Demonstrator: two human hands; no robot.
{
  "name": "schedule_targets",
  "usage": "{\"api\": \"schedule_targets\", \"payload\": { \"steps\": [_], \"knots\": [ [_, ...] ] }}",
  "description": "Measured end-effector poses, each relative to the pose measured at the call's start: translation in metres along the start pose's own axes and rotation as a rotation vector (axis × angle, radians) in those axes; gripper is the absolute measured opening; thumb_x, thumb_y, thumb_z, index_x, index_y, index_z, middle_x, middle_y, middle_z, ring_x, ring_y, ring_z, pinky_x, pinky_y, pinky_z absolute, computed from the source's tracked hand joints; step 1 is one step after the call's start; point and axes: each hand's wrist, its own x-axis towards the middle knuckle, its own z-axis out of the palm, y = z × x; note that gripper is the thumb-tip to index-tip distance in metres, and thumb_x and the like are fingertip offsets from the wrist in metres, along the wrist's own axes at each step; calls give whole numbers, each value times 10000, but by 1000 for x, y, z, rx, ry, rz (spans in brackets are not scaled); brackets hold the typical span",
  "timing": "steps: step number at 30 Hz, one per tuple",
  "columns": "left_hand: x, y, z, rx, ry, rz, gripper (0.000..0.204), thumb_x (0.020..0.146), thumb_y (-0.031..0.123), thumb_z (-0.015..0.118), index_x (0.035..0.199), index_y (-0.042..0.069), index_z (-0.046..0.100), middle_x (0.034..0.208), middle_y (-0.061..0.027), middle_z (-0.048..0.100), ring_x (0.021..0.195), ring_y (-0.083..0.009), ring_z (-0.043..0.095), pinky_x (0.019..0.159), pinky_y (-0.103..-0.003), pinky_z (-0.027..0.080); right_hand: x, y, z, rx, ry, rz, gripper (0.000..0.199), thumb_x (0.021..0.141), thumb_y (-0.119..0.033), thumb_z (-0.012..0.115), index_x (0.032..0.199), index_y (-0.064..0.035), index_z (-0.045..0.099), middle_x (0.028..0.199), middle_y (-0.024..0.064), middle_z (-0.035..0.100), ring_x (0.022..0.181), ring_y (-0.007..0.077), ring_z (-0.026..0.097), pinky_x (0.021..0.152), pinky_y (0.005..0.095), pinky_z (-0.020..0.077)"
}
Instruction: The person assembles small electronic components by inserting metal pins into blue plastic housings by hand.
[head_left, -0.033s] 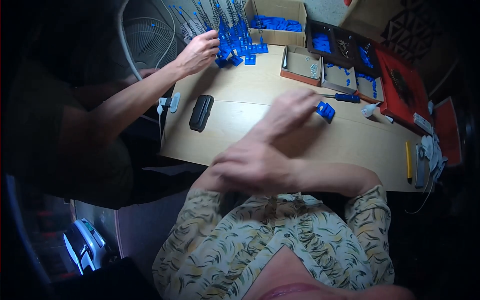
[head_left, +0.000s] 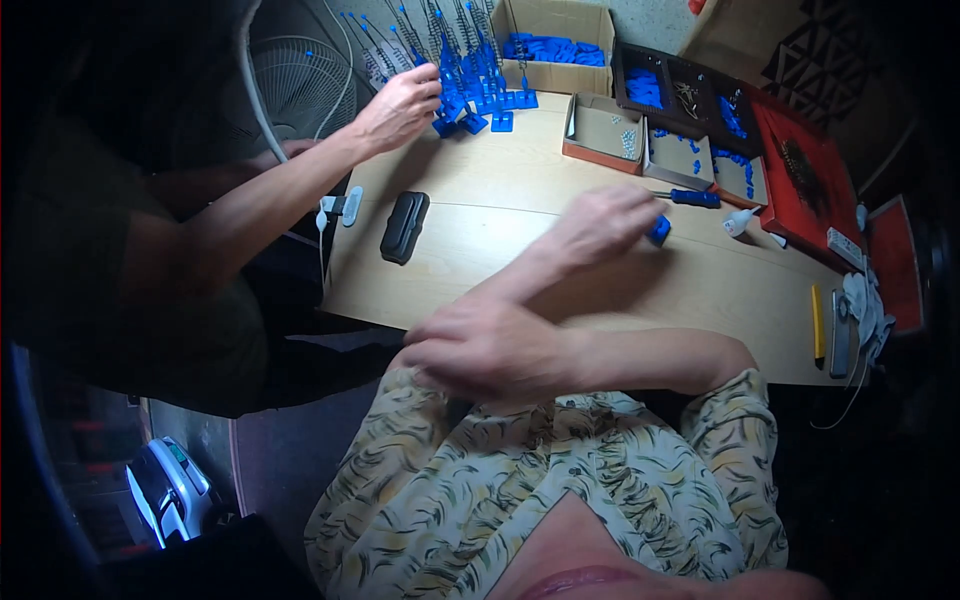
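Observation:
My left hand (head_left: 605, 225) reaches over the middle of the table, fingers blurred and bent downward. Just beyond its fingertips a small blue plastic part (head_left: 659, 230) lies on the tabletop, partly covered by the hand; whether they touch, I cannot tell. My right hand (head_left: 485, 345) crosses over and lies on my left forearm, fingers curled around it near the sleeve. At the far left, another person's hand (head_left: 402, 105) is among several blue square-based stands (head_left: 490, 95) with upright dark springs.
A black case (head_left: 404, 228) lies left. A blue-handled screwdriver (head_left: 695, 198) and a small white bottle (head_left: 738, 222) are beyond my left hand. Boxes of small parts (head_left: 603, 157), a carton (head_left: 560, 75) and a red tray (head_left: 810, 225) line the back. A yellow cutter (head_left: 818, 325) is right.
My left hand has moved slightly right and now covers more of the blue part. My right hand has shifted a little left along my forearm. The other person's hand is nearly still.

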Motion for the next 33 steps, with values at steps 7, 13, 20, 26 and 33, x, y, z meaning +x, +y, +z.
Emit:
{"api": "schedule_targets", "payload": {
  "steps": [7, 13, 20, 26, 33],
  "knots": [
    [27, 7, 72, -93, -176, 279, 283, 882, 186, 604, 1152, 109, 638, 873, -63, 597, 821, -233, 662, 614, -362, 559, 29, -3, 26, -244, -372, 375, 542, 1011, -497, 540, 988, 36, 638, 1000, 230, 597, 971, 402, 595, 838, 511, 461],
    [20, 4, 76, -122, -164, 300, 299, 870, 181, 610, 1155, 95, 639, 848, -64, 616, 795, -233, 674, 577, -368, 549, 26, 11, 36, -178, -387, 413, 561, 1019, -475, 536, 971, 77, 631, 1001, 243, 612, 985, 399, 586, 866, 511, 460],
    [20, 4, 75, -134, -158, 298, 295, 874, 188, 606, 1150, 91, 642, 858, -64, 632, 795, -229, 677, 575, -366, 549, 33, -5, 34, 66, -387, 380, 481, 1026, -400, 551, 923, 65, 610, 970, 231, 615, 934, 388, 600, 899, 486, 479],
    [18, 3, 74, -134, -179, 286, 294, 869, 193, 611, 1145, 97, 644, 878, -62, 643, 820, -231, 681, 578, -366, 552, 32, 8, 31, -6, -394, 341, 482, 1007, -407, 577, 924, 67, 609, 964, 239, 611, 937, 382, 614, 862, 489, 502],
    [19, 6, 76, -131, -203, 243, 282, 863, 187, 618, 1128, 96, 650, 895, -58, 644, 830, -230, 678, 609, -371, 559, 34, 5, 36, 112, -399, 266, 388, 981, -326, 617, 915, 56, 604, 867, 214, 612, 840, 385, 620, 805, 482, 520]
  ]
}}
